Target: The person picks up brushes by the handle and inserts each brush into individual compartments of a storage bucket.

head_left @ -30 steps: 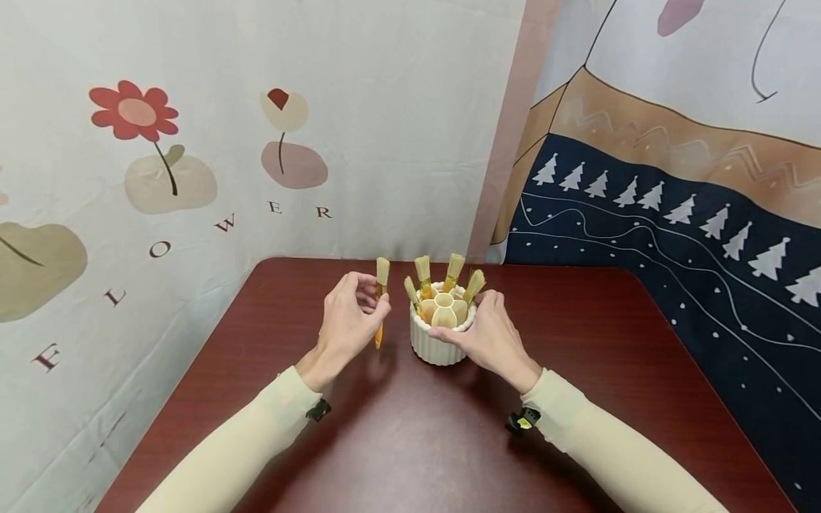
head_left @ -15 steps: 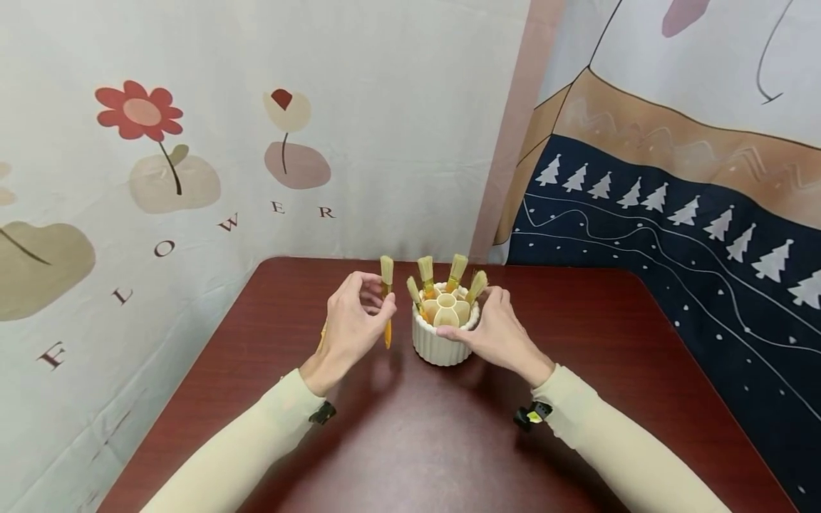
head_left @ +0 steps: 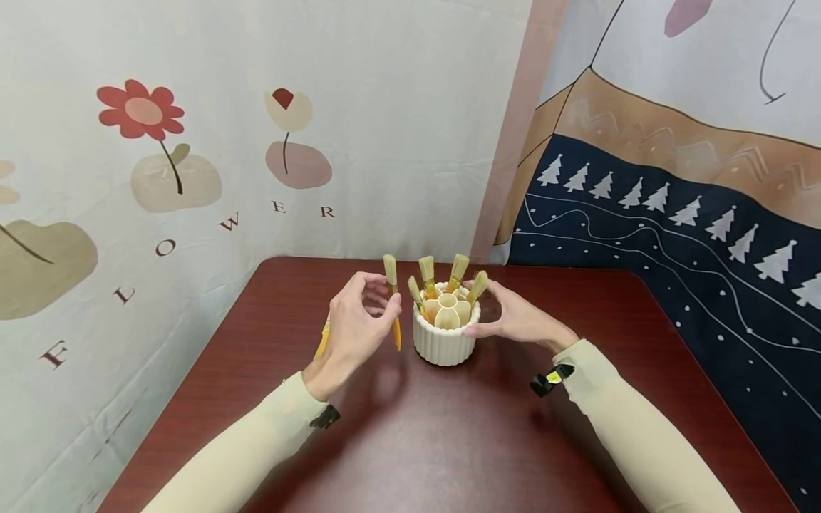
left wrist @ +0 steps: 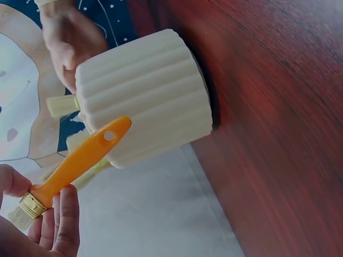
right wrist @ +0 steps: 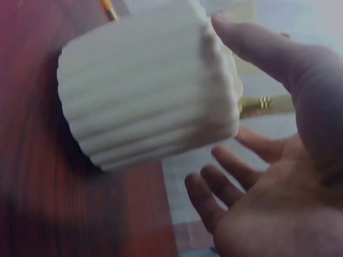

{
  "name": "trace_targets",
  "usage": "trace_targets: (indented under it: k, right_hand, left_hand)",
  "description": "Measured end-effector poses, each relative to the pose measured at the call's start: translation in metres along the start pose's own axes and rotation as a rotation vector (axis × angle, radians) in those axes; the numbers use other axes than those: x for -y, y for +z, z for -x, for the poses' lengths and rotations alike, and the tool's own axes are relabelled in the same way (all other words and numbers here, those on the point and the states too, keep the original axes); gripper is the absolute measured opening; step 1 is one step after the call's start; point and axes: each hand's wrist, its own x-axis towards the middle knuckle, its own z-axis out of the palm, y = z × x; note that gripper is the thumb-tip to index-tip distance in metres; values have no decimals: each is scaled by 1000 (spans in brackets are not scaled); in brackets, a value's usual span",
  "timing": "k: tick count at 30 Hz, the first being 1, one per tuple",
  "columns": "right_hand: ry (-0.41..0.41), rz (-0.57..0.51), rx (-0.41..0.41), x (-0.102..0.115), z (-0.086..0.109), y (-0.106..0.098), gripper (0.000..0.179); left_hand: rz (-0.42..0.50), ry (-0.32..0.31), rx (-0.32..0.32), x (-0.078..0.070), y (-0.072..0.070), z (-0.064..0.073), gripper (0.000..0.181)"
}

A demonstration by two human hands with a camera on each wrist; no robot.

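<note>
My left hand pinches a small yellow-handled brush just left of the holder, bristles up. In the left wrist view, thumb and fingertips sit at its metal collar, and the orange handle points toward the holder. A white ribbed holder stands upright on the table with a flower-shaped divider inside. Several brushes stand in its outer slots, bristles up. My right hand is spread at the holder's right side, thumb tip right at the rim, the other fingers loosely bent.
Another yellow-handled brush lies on the dark red table, partly hidden behind my left hand. Printed cloths hang behind the table's back edge and along its right side.
My left hand has moved slightly right with the brush, closer to the holder. My right hand has drawn back to the right, its thumb sliding off the holder's front toward the rim's right side.
</note>
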Motion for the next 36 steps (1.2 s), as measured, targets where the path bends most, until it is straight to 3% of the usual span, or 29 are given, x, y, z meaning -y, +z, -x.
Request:
trace_targets:
  k: [4, 13, 25, 31, 36]
  right_hand:
    - [-50, -16, 14, -8, -5, -3, 99]
    - [-72, -21, -22, -10, -7, -1, 94]
    - [-6, -16, -84, 3, -1, 12, 92]
    - [32, 13, -111, 5, 0, 16, 92]
    - [17, -7, -118, 8, 2, 18, 87]
  left_hand:
    - [24, 6, -6, -5, 0, 1, 33]
    - [78, 41, -21, -11, 3, 0, 33]
    - [146, 105, -73, -22, 8, -1, 36]
    - [184, 117, -72, -26, 14, -1, 38]
    - [181, 111, -64, -26, 20, 0, 39]
